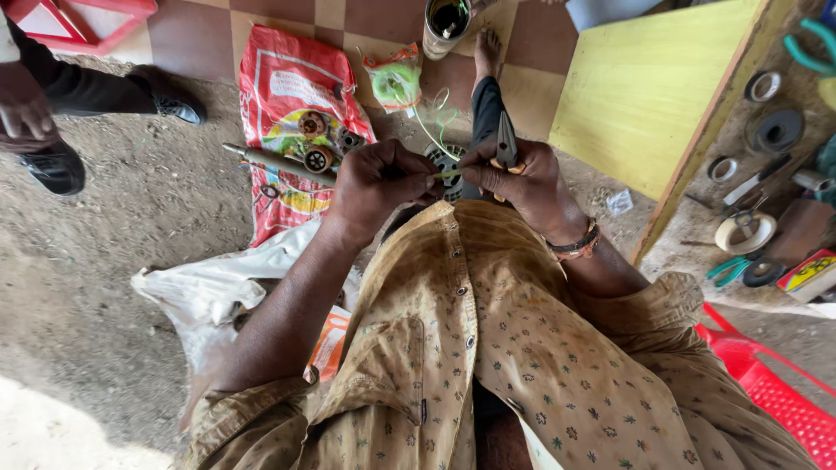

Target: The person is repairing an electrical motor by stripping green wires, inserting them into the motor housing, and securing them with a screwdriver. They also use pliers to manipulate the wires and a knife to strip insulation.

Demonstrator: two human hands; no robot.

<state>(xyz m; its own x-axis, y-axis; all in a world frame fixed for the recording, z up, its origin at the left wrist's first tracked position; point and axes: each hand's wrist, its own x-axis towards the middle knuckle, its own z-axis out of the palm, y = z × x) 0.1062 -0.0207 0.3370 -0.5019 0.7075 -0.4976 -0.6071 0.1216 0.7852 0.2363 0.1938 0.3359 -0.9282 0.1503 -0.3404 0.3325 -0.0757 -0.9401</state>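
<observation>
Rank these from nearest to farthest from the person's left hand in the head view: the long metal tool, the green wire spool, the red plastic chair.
From the left hand:
1. Long metal tool, just left of it, over the red sack.
2. Green wire spool, above it on the tiles.
3. Red plastic chair, far lower right.

**Both hands drawn together in front of the body**

Both forearms reach forward and converge above the lap, bare from the rolled sleeves down. The left hand (376,178) is curled into a loose fist, knuckles up, fingertips pinched toward the right. The right hand (515,178) is also closed, fingers folded in, thumb pointing left to meet the other hand. The right wrist wears a beaded band. The two hands nearly touch.
</observation>
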